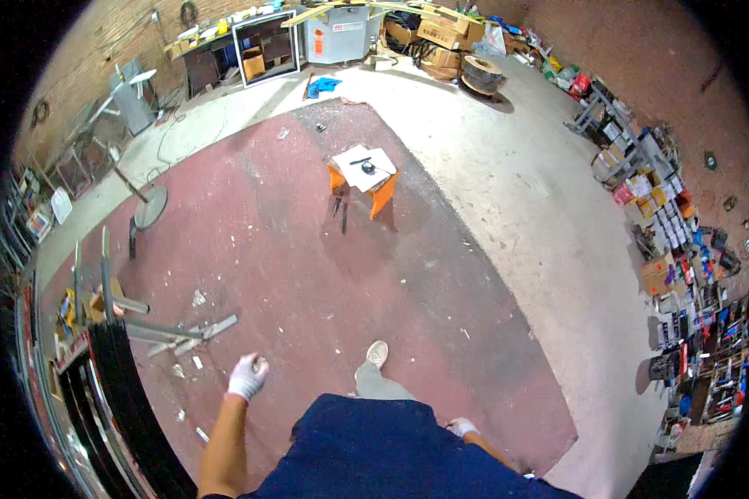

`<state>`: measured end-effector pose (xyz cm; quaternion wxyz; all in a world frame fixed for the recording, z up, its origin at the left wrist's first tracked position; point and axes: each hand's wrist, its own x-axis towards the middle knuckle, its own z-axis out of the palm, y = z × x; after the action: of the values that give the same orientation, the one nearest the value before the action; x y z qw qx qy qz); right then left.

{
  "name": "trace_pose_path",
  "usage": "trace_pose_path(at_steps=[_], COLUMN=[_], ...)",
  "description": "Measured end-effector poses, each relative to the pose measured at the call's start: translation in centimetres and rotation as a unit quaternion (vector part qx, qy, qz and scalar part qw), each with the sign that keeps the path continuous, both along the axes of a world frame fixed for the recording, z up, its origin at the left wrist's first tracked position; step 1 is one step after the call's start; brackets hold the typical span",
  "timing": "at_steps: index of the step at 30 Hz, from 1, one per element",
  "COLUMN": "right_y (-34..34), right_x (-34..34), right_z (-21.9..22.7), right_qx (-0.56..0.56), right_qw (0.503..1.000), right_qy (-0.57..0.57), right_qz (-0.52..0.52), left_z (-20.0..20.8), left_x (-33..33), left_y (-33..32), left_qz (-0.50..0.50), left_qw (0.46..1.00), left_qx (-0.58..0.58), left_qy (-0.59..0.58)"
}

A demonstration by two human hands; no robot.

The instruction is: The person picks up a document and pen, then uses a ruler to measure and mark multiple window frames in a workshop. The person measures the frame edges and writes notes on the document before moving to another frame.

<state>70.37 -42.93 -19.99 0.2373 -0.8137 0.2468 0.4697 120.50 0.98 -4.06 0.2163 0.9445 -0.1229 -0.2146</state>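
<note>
My left hand (247,377), in a white glove, hangs out to the left with its fingers curled; nothing shows in it. Metal bars (183,337) lie on the floor just beyond it. Beside my dark blue shirt, my right hand (460,427) is low on the right, also gloved and partly hidden by my body. Its fingers are too small and covered to read. One light shoe (377,355) is on the dark red floor covering (308,291) ahead of me. Farther off stands a small orange stool (383,198) with a white board (379,158) and small dark items on top.
Long dark profiles (129,391) stand in a rack close on my left. A stand with a round base (151,208) is at the far left. Cartons (449,33) and a cable spool (481,76) sit at the back. Cluttered shelves (666,224) line the right wall.
</note>
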Motion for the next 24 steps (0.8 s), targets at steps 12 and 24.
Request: trace_pose_path(at_steps=[12,24], right_y=[-32.6,-42.9], right_x=[42.2,56.1], right_z=[12.7,13.0], right_qx=[-0.090,-0.233], right_qw=[0.902,0.924], right_qy=[-0.303,-0.188], right_qz=[-0.295,-0.238], left_z=[-11.9,-12.9], left_x=[3.4,44.3], left_y=[-7.0,-34.7], left_qz=[0.087,0.088], left_qw=[0.932,0.975], left_qx=[0.085,-0.027], left_qy=[0.342,0.204])
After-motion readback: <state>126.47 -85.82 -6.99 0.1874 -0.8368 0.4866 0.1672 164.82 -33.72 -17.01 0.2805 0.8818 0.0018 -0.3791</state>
